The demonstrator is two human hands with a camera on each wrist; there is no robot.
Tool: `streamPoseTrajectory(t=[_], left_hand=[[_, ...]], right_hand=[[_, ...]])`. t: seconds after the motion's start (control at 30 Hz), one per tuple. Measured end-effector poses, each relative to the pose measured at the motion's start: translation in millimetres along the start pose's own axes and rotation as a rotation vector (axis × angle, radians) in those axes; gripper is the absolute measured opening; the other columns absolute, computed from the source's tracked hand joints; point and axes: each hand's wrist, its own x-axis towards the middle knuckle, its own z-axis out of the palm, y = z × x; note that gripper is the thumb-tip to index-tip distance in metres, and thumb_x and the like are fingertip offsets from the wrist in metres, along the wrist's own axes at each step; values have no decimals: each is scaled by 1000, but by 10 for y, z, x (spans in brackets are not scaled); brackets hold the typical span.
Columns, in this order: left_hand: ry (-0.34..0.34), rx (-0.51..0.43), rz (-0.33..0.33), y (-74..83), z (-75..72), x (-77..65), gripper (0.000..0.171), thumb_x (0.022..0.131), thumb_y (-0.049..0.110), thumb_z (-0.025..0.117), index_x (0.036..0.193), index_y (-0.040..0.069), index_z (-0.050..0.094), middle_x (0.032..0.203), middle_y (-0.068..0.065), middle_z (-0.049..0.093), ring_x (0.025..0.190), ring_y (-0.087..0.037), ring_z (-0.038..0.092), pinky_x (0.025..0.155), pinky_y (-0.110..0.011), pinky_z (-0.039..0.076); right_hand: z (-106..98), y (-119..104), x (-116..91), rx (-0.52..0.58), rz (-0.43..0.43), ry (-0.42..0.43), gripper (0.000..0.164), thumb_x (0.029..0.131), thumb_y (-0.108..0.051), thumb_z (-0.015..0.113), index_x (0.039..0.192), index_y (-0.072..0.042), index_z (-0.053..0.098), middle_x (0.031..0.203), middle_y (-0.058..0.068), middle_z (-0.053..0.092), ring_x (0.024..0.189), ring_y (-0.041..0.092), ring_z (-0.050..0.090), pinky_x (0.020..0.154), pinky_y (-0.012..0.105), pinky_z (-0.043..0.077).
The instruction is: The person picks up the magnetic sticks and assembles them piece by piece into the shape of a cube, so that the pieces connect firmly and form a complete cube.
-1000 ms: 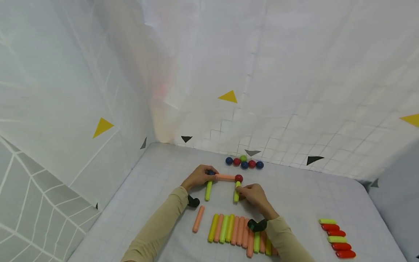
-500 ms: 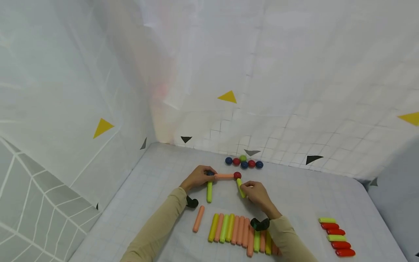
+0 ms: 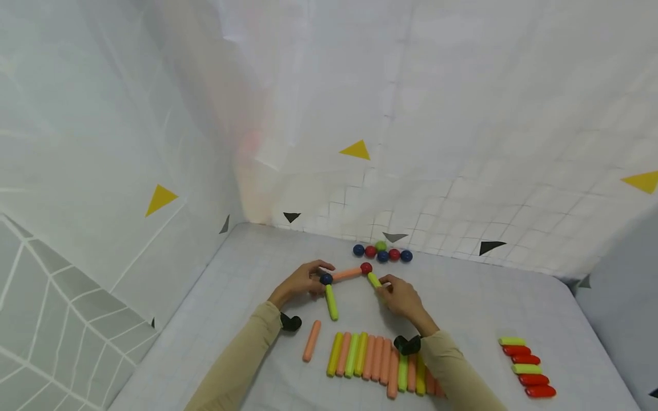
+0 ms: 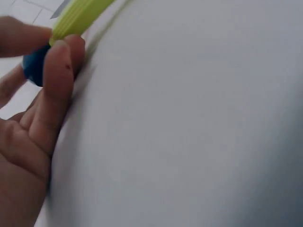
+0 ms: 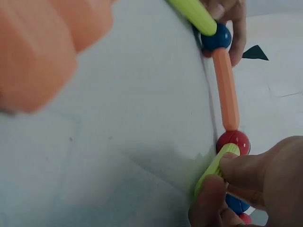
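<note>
A joined chain of sticks and balls lies between the hands. Its blue ball (image 3: 326, 279) has the left hand (image 3: 300, 281) around it; in the left wrist view the fingertips (image 4: 57, 56) pinch where the ball meets a yellow-green stick (image 4: 83, 19). That stick points toward the person. From the blue ball an orange stick (image 3: 347, 274) runs to a red ball (image 3: 366, 268). A second yellow-green stick (image 3: 373, 279) slants from the red ball, its lower part pinched between thumb and finger of the right hand (image 3: 405, 298) and partly hidden.
Several loose blue, red and green balls (image 3: 382, 256) sit by the back wall. Nearer lies a row of orange and yellow sticks (image 3: 377, 358), with a lone orange stick (image 3: 311, 341) left of it. Short red and yellow-green pieces (image 3: 526, 359) are stacked in a column at right.
The chain has turned: the red ball moved up and left, and the right stick now slants. The left stick's near end swung right. Left-hand fingers have spread, showing more of the blue ball.
</note>
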Motion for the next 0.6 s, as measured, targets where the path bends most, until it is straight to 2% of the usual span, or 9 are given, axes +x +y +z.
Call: streamPoseTrajectory(t=[0.13, 0.23, 0.37, 0.43, 0.5, 0.6], left_hand=[[-48, 49, 26, 2, -5, -118, 58, 87, -8, 71, 141, 10, 57, 135, -19, 61, 70, -18, 62, 61, -30, 56], [-59, 174, 64, 18, 34, -156, 52, 88, -9, 72, 134, 12, 61, 133, -16, 60, 68, -17, 60, 59, -28, 54], [7, 449, 108, 65, 107, -189, 41, 88, 0, 79, 123, 16, 68, 120, -9, 62, 81, -15, 56, 72, -28, 50], [47, 562, 107, 87, 142, -208, 36, 87, 7, 83, 119, 19, 70, 115, -4, 62, 89, -15, 55, 80, -30, 48], [69, 629, 96, 102, 168, -234, 33, 87, 12, 84, 116, 22, 70, 111, -1, 62, 92, -16, 55, 83, -33, 48], [68, 638, 75, 115, 191, -287, 29, 89, 17, 84, 114, 23, 72, 109, 2, 63, 92, -15, 56, 83, -33, 49]], right_hand=[[22, -17, 74, -34, -51, 9, 30, 105, -19, 65, 131, -5, 70, 106, 13, 75, 76, 19, 64, 72, 37, 52], [41, -11, 127, -31, -83, 29, 28, 105, -16, 65, 130, -5, 71, 108, 15, 75, 85, 23, 66, 76, 41, 53], [89, -7, 214, -30, -125, 62, 28, 104, -10, 64, 130, -6, 72, 109, 17, 75, 95, 28, 67, 81, 47, 54], [123, -12, 264, -28, -142, 75, 31, 102, -5, 63, 131, -6, 72, 110, 19, 75, 98, 31, 67, 83, 50, 55], [162, -18, 312, -15, -146, 81, 36, 99, 0, 61, 132, -5, 71, 114, 21, 74, 103, 35, 66, 88, 53, 54], [213, -32, 357, 30, -136, 99, 41, 94, 7, 58, 133, 0, 68, 120, 24, 71, 110, 39, 64, 96, 57, 52]])
